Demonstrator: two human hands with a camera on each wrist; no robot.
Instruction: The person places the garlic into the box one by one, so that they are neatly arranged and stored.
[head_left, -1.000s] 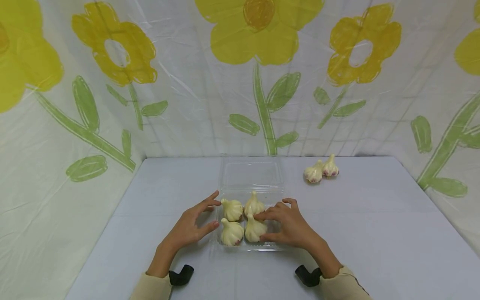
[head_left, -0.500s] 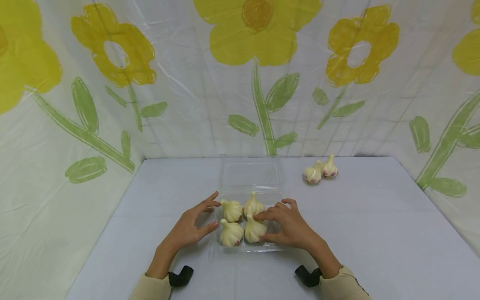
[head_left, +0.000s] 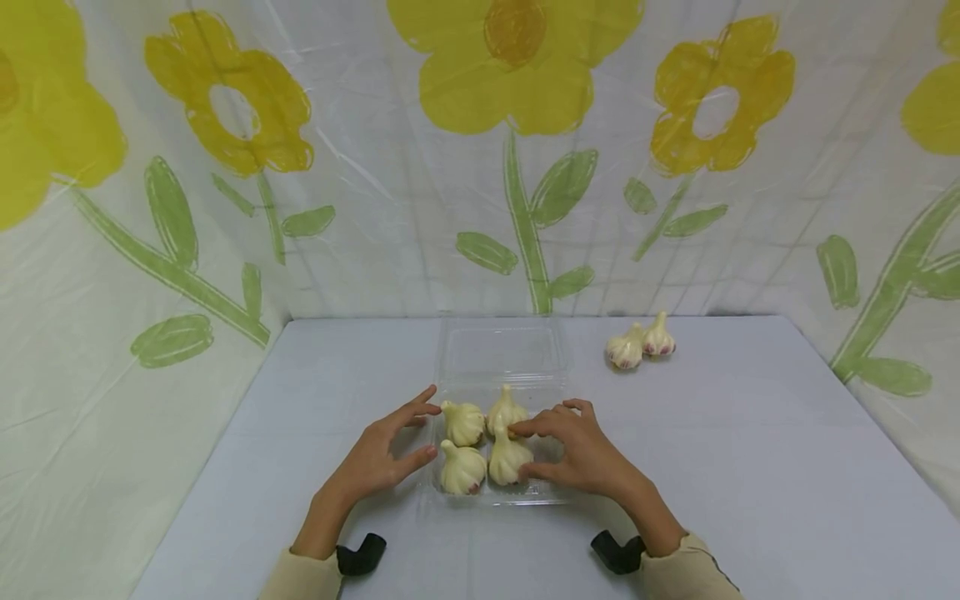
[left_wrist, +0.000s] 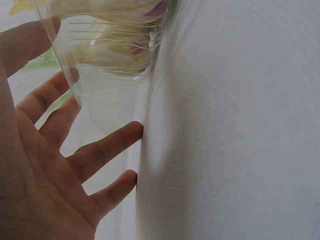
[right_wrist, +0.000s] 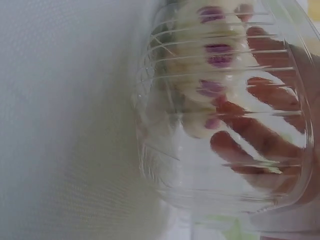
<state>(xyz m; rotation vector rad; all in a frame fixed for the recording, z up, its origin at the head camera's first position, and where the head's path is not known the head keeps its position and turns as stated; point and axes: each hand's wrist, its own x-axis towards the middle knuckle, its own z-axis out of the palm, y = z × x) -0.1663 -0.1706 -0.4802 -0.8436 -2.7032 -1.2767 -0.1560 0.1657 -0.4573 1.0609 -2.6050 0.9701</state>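
Observation:
A clear plastic clamshell box (head_left: 525,503) lies with its lid (head_left: 502,348) folded back. Several garlic bulbs sit in its left and middle part: a back left bulb (head_left: 463,423), a front left bulb (head_left: 462,468), a back bulb (head_left: 507,408) and a front right bulb (head_left: 509,460). My right hand (head_left: 585,450) reaches in over the right side and pinches the front right bulb between thumb and forefinger. Through the clear wall, a bulb (right_wrist: 220,55) shows purple marks. Beside the left wall, my left hand (head_left: 375,457) has its fingers spread, with some fingertips at the box rim (left_wrist: 65,70).
Two more garlic bulbs, one nearer (head_left: 625,348) and one behind it (head_left: 659,336), stand together at the table's back right. A white cloth covers the table (head_left: 720,467). Behind it hangs a flower-printed curtain (head_left: 375,208).
Both hands, the box and the bulbs hold nearly the same places. The whole head view has shifted very slightly downward.

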